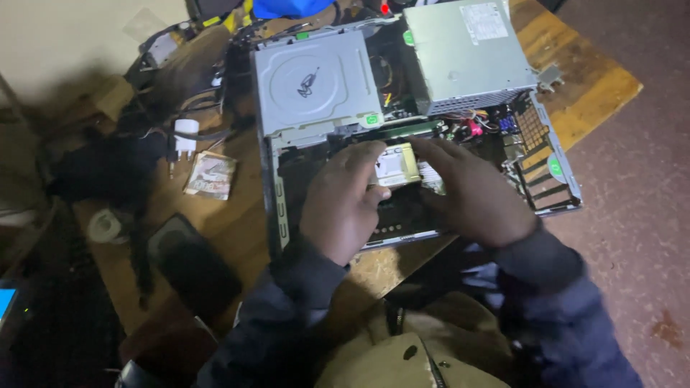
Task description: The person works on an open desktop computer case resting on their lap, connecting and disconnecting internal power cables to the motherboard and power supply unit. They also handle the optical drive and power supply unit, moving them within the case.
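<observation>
Open desktop PC case [282, 215] lies flat on a wooden table [596, 86], lid off, internals exposed. Person stands over it, both hands inside the chassis approx. centre. Left hand [343, 205] rests palm-down, fingers curled loosely, fingertips touching the left edge of a small yellowish-silver module [397, 164] – a drive or heatsink, can't tell which. Right hand [471, 190] comes in from the other side, fingers extended and spread flat, tips on the module's right edge and top. Module sits between the two hands, seated in the case just below the optical drive; whether either hand has a firm grip on it – cannot tell, contact only. Grey optical drive [313, 82] occupies upper left of the case; metal power supply box [467, 54] upper right, coloured wiring [474, 129] bunched beneath it. On the table left of the case: white plug adapter [185, 138], a small printed packet [210, 174], tangle of dark cables [194, 100]. Lighting poor, detail w/in the case blurred.
</observation>
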